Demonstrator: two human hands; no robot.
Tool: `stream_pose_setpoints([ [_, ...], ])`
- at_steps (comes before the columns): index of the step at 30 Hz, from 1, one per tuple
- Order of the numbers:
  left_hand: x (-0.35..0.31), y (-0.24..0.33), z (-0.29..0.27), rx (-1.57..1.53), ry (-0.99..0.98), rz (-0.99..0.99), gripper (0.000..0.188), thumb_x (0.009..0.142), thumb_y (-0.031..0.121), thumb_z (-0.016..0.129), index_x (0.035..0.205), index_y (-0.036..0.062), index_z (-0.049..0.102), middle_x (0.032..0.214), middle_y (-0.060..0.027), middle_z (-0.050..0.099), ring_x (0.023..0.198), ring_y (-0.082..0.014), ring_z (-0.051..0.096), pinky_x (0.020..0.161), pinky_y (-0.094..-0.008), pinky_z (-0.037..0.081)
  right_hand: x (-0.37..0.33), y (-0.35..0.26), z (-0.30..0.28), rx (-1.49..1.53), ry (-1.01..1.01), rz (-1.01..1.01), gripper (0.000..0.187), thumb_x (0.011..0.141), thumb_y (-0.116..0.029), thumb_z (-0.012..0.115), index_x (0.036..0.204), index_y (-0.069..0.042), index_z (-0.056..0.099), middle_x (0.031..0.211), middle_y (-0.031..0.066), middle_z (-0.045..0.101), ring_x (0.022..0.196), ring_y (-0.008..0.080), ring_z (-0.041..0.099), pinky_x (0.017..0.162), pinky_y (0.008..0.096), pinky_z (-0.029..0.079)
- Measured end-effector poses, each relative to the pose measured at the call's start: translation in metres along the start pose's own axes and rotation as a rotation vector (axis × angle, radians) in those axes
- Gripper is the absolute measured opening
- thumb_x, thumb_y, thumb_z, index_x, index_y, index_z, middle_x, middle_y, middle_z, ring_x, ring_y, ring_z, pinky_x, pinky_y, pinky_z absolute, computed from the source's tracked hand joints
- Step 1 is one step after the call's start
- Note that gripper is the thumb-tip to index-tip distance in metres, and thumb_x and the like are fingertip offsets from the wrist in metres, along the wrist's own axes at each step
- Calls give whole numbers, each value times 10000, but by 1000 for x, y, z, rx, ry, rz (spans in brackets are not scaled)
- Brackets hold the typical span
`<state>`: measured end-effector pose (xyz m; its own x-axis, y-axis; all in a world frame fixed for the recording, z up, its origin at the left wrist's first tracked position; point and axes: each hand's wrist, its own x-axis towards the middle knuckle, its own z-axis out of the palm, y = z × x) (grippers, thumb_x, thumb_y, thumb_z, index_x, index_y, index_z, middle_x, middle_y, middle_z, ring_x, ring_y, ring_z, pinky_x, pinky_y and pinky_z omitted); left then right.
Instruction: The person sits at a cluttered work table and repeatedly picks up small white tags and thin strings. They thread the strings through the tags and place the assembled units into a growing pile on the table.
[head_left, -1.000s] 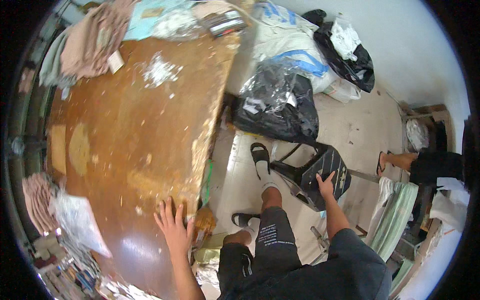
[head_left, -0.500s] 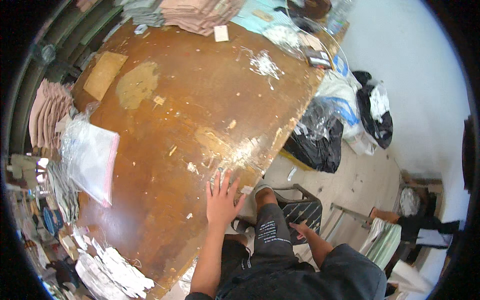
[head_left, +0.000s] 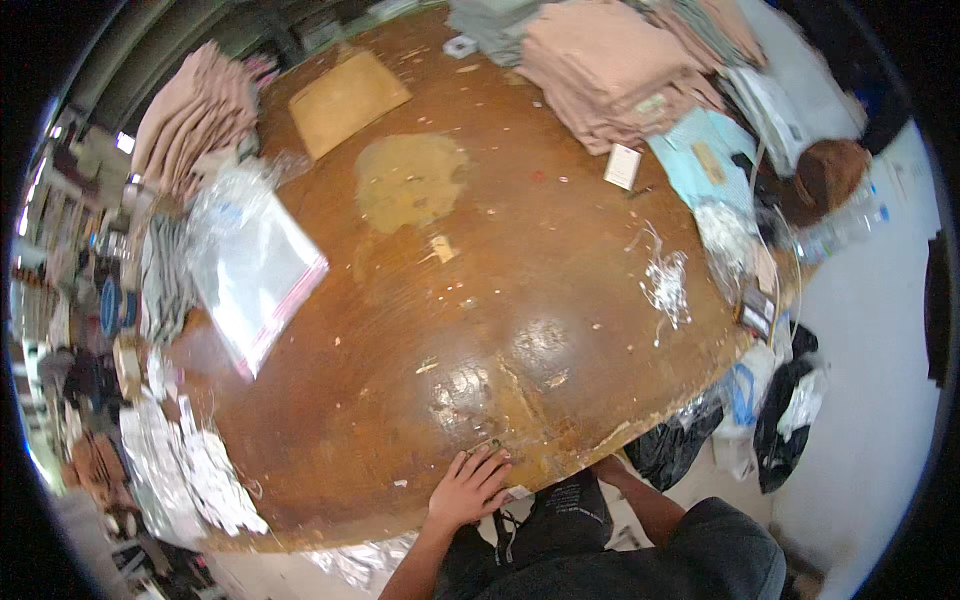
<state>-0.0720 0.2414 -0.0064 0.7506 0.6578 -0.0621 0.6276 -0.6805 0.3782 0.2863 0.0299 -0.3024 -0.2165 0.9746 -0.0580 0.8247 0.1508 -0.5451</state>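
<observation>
My left hand (head_left: pixel 470 487) lies flat on the near edge of the brown wooden table (head_left: pixel 400 400), fingers stretched out and holding nothing. A small pale scrap is just right of its fingertips. My right hand (head_left: pixel 610 470) hangs beside my leg at the table's near right edge. The tabletop hides its fingers, so what they touch or hold does not show.
Folded pink cloth (head_left: pixel 605 70) is stacked at the back, with a white card (head_left: pixel 622 167) before it. White strings (head_left: pixel 667 287) lie to the right. Clear plastic bags (head_left: pixel 255 270) and white strips (head_left: pixel 190 470) are at left. A black bag (head_left: pixel 680 450) stands below the right edge.
The view has swung up and left over the table. My right hand has gone from beside the dark stool to the table's edge. My left hand stays flat on the tabletop, its fingers closer together.
</observation>
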Motion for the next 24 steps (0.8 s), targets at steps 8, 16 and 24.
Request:
stream_pose_setpoints([
  [8, -10, -6, 6, 31, 127, -87, 431, 893, 392, 629, 1286, 220, 592, 1468, -40, 453, 1398, -303, 360, 1124, -497, 298, 131, -143, 83, 490, -716, 679, 445, 986, -386, 488, 1298, -71, 526, 993, 188, 682, 782, 294, 643, 736, 418, 527],
  [16, -112, -74, -18, 26, 254, -544, 470, 836, 383, 694, 1254, 187, 607, 1474, -90, 429, 1403, -346, 326, 1109, -553, 295, 124, -176, 112, 305, -891, 563, 436, 989, -373, 487, 1307, -78, 528, 1048, 195, 665, 848, 315, 628, 789, 424, 507],
  [24, -116, -72, -18, 1, 315, -579, 502, 889, 428, 623, 1307, 154, 574, 1479, -116, 416, 1405, -360, 320, 1116, -561, 285, 148, -176, 116, 200, -964, 395, 428, 992, -361, 486, 1316, -85, 530, 1102, 203, 648, 913, 336, 612, 842, 429, 487],
])
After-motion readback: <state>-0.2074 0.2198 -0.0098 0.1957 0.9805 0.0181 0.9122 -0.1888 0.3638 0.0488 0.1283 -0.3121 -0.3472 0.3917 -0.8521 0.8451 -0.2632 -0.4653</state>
